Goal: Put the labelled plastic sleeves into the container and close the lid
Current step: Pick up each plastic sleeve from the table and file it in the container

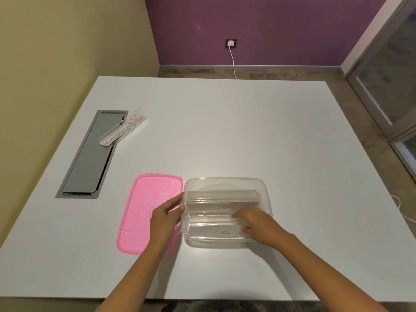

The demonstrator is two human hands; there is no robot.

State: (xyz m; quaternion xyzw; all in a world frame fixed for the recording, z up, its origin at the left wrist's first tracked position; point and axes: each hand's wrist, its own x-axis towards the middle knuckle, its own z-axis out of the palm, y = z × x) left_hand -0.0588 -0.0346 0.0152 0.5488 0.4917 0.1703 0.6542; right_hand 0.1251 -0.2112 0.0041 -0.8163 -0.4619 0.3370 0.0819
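Right hand inside container, fingers flat on sleeves, gripping nothing. Left hand, fingers extended, braces wall. Press stack level below rim. Lid under left hand, off.

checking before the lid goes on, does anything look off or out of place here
One pack of sleeves lies far left, half over the grey cable hatch, outside the container. The pink lid is off, beside it. Nothing looks spilled or damaged.
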